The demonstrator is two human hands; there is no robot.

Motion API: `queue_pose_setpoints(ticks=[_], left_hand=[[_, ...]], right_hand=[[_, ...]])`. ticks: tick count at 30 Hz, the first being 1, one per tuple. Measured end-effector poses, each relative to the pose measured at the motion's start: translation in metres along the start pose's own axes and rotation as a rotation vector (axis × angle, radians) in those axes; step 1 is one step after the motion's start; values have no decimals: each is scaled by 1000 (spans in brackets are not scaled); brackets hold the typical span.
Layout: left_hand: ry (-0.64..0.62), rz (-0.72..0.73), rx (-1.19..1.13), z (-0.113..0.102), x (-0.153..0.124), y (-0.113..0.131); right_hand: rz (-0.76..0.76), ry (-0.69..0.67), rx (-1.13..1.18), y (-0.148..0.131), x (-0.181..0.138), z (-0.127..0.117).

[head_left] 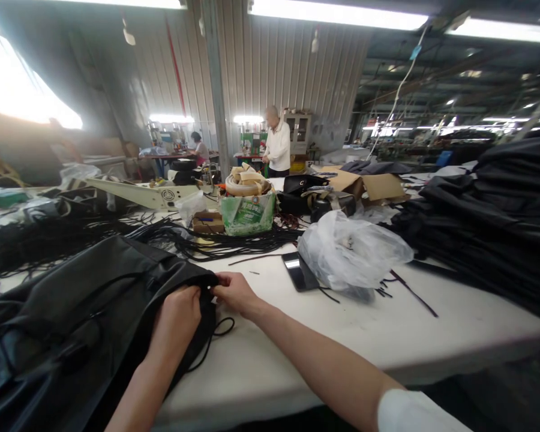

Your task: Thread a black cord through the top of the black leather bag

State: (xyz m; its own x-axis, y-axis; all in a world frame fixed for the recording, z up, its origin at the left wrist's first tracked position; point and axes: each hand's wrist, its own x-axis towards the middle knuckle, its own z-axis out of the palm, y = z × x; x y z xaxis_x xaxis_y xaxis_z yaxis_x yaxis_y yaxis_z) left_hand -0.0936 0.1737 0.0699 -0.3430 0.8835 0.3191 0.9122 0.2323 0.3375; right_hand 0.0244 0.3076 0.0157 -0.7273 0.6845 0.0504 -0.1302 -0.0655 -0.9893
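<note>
On the white worktop (324, 336), both hands pinch the corner of the black bag (94, 300), left hand (177, 321) and right hand (234, 294) each in a closed grip on its black cord (216, 336), which hangs loose, so the threading looks unfinished.

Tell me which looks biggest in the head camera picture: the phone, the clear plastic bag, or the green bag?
1. Clear plastic bag, the largest as it looks.
2. Green bag, which sits farther back, so its true size against the plastic bag is unsure.
3. Phone, the smallest.
</note>
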Motion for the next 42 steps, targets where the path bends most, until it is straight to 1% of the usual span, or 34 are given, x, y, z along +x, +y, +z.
queue_pose_setpoints(ticks=[5, 12, 20, 26, 30, 34, 42], left_hand=[[42, 3, -66, 3, 5, -5], [66, -9, -28, 0, 7, -2], [46, 4, 37, -4, 11, 11], [17, 8, 105, -9, 9, 11], [8, 35, 137, -11, 10, 14], [-3, 71, 156, -8, 10, 19], [-12, 70, 196, -6, 9, 11]], right_hand=[[-19, -5, 2, -1, -2, 2], [-50, -3, 3, -1, -2, 5], [-79, -3, 3, -3, -2, 5], [-98, -4, -15, -5, -4, 6], [-121, 4, -22, -6, -4, 6], [-120, 10, -12, -4, -3, 6], [-139, 14, -21, -2, -3, 7]])
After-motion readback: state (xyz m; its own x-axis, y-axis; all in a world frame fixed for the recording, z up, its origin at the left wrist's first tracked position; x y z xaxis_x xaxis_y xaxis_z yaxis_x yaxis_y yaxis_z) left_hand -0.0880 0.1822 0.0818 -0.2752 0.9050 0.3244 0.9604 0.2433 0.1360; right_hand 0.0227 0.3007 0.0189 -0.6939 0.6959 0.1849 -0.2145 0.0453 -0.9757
